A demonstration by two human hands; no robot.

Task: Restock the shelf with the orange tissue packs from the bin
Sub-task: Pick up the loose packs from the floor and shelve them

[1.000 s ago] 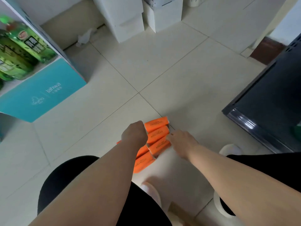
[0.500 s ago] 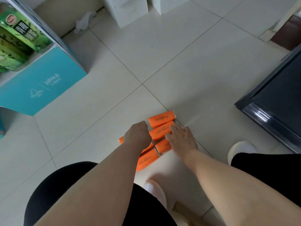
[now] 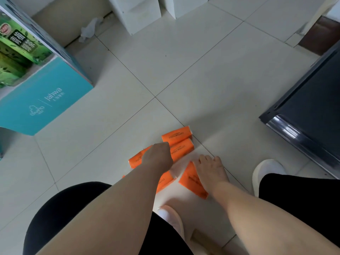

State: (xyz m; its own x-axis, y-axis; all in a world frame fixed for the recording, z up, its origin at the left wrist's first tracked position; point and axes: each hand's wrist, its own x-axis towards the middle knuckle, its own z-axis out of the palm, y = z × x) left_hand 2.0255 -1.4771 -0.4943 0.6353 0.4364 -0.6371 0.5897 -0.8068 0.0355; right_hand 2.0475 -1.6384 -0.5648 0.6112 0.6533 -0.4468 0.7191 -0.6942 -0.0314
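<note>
Several orange tissue packs lie together on the tiled floor in front of my knees. The farthest pack (image 3: 177, 135) and the one beside it (image 3: 182, 149) lie side by side. My left hand (image 3: 158, 156) hovers knuckles-up with its fingers curled down over the right end of a pack (image 3: 135, 160) on the left. Another pack (image 3: 164, 181) shows from under my left forearm. My right hand (image 3: 211, 170) rests with straight fingers on a pack (image 3: 190, 180) that lies turned at an angle. The shelf (image 3: 46, 100) with a teal base stands at the left.
Green tea boxes (image 3: 17, 44) fill the shelf. A dark bin (image 3: 311, 111) stands at the right edge. White boxes (image 3: 139, 10) and a crumpled paper (image 3: 90, 29) lie at the back. My white shoes (image 3: 266, 172) flank the packs.
My right hand has slid nearer to me and the pack under it has turned out of the row. My left hand stays curled over the left packs. The view tilted down.
</note>
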